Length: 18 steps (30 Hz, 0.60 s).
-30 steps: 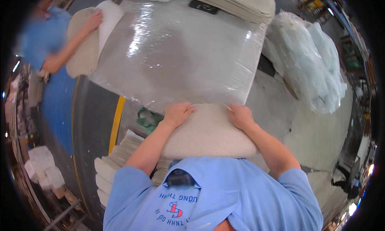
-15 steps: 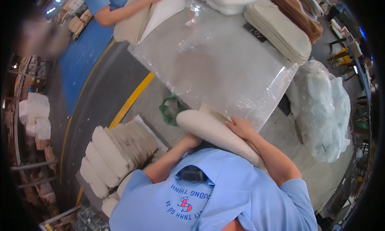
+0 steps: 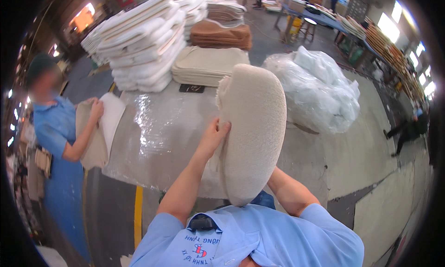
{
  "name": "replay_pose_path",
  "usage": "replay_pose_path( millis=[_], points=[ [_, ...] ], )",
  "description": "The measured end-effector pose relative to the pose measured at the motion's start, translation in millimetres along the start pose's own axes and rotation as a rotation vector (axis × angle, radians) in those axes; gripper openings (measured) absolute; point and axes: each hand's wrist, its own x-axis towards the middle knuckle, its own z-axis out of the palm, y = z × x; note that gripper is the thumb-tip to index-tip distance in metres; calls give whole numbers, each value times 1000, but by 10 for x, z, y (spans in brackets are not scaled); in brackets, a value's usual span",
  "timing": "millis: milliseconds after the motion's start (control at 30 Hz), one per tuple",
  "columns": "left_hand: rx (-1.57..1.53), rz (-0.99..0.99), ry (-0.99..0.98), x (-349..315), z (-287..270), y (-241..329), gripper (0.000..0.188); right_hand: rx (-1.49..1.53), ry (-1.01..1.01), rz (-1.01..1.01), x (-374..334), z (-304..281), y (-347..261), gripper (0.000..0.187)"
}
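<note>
A long cream cushion (image 3: 255, 132) with rounded ends and a nubbly fabric face stands nearly upright in front of my chest, over the table's near edge. My left hand (image 3: 214, 135) grips its left edge, thumb and fingers closed on the fabric. Behind the cushion's lower right side my right forearm (image 3: 293, 188) disappears; that hand and its fingers are hidden. Some frayed fabric shows along the cushion's upper left edge.
A plastic-covered table (image 3: 162, 141) lies ahead, bearing white padded pieces (image 3: 143, 44), beige pieces (image 3: 208, 65) and brown pieces (image 3: 220, 35) in stacks. Plastic-wrapped bundles (image 3: 315, 90) sit at right. On the left, a co-worker (image 3: 58, 128) handles a beige-and-white piece (image 3: 99, 128).
The cushion has swung from lying slantwise against my body to nearly upright. My left hand has moved forward to its left edge; my right hand has gone behind it. The view has lifted.
</note>
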Motion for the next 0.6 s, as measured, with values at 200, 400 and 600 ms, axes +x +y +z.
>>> replay_pose_path(
  millis=[200, 400, 600],
  points=[
    [498, -103, -128, 97, 498, -363, 80, -15, 33, -42, 188, -889, 1151, 41],
    [946, -73, -173, -276, 752, -1026, 62, -440, 145, -451, -70, -1370, 2032, 43],
    [884, -40, -80, -464, 440, -1237, 36, 266, 273, 180, -336, -891, 1731, 60]
  ],
)
